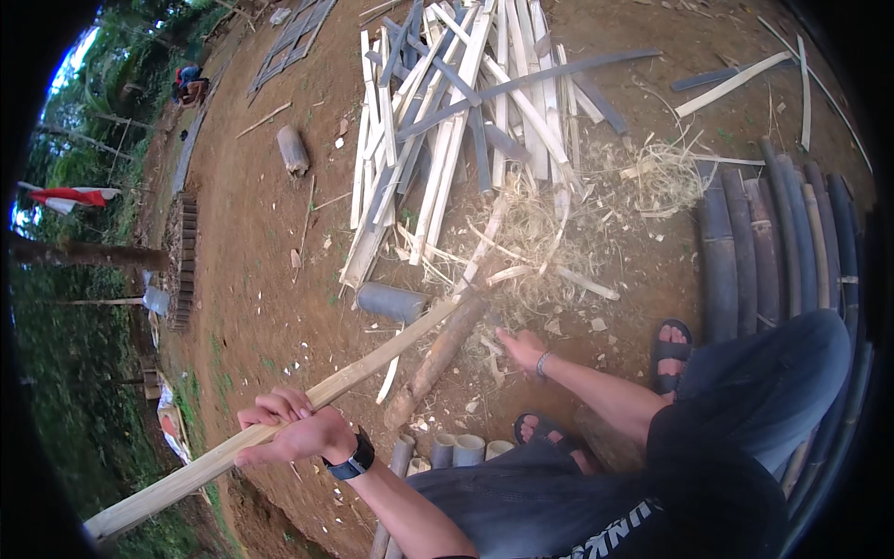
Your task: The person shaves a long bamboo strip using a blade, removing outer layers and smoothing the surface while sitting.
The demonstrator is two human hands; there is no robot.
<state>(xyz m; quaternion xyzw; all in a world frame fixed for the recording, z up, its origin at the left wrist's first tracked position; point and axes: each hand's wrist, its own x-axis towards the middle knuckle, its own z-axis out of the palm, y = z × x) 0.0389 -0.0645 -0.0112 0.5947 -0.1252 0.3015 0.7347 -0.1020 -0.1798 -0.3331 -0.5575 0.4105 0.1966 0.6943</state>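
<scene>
My left hand (296,430) is closed around a long pale split-bamboo strip (368,361). The strip slants from the lower left up to the middle, and its far end lies over a brown log (438,361) on the ground. Just right of the log, my right hand (521,350) is held low with its fingers curled. Whatever it grips, perhaps a tool, blends into the ground and cannot be made out. Thin curled shavings (531,247) lie heaped beyond the log. A short grey bamboo piece (391,302) rests left of it.
Many split bamboo strips (456,121) are piled ahead. Dark bamboo poles (722,252) form a bench-like row at my right, by my sandalled feet (670,354). Short bamboo sections (468,449) stand close by. Another cut piece (292,151) lies far left.
</scene>
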